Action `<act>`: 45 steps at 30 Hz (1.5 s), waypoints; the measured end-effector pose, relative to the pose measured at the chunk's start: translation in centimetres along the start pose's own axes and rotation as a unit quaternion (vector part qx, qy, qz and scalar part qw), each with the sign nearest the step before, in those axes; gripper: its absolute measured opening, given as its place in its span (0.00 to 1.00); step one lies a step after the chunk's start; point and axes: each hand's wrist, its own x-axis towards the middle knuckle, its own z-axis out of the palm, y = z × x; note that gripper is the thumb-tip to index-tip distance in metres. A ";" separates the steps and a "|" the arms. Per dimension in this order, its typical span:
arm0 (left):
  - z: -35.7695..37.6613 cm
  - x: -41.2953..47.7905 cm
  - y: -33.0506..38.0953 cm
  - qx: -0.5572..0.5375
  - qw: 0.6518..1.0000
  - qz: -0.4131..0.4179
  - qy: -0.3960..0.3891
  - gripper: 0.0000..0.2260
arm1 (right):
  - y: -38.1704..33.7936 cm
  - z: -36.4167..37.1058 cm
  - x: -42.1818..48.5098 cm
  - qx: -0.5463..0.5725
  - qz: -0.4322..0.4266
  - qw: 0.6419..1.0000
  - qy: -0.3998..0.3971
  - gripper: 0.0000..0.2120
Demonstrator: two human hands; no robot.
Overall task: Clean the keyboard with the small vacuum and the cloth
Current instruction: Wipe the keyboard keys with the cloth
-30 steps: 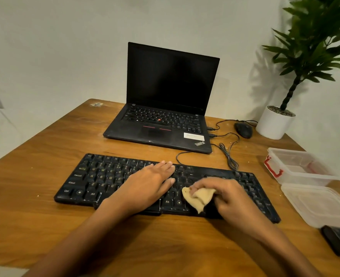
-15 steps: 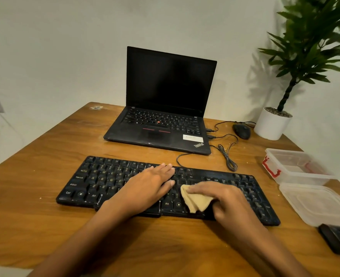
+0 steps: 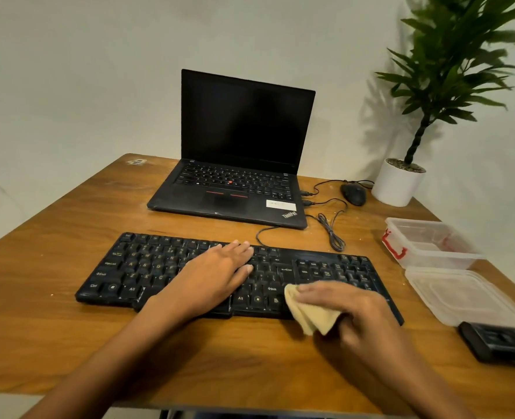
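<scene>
So the right hand has the cloth bunched up. Fingers are laid over the top and the thumb is tucked under, pinning it on the near edge of the keyboard, around the right Shift corner. My guess is the bunching makes a firm pad for scrubbing keys.

Left of that grip, the left hand lies flat on the middle keys, fingers straight and together. It's probably just stopping the board from sliding.

Right of the grip and further back there's a clear tub with a red clasp, which looks empty as far as I can tell. Its lid lies flat beside it. A black gadget sits right by the lid, maybe the vacuum, can't say for sure.
</scene>
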 end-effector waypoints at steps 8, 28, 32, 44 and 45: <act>1.0 0.7 2.6 -0.018 0.999 0.041 -0.009 0.21 | 0.8 1.2 -0.4 -0.107 -0.033 0.994 -0.022 0.30; 1.3 0.5 2.4 -0.016 0.999 0.047 -0.005 0.21 | 2.6 -1.2 -0.2 -0.193 0.008 0.981 0.012 0.23; 1.3 0.6 2.4 -0.016 0.999 0.047 -0.002 0.21 | 0.4 0.6 0.7 -0.190 -0.043 0.981 0.019 0.27; 1.2 0.6 2.6 -0.014 0.999 0.046 -0.003 0.21 | 0.5 -0.9 2.4 -0.171 0.045 0.983 -0.040 0.19; 1.2 0.6 2.6 -0.016 0.999 0.045 -0.005 0.21 | -0.1 -0.2 2.5 -0.165 0.029 0.984 -0.055 0.21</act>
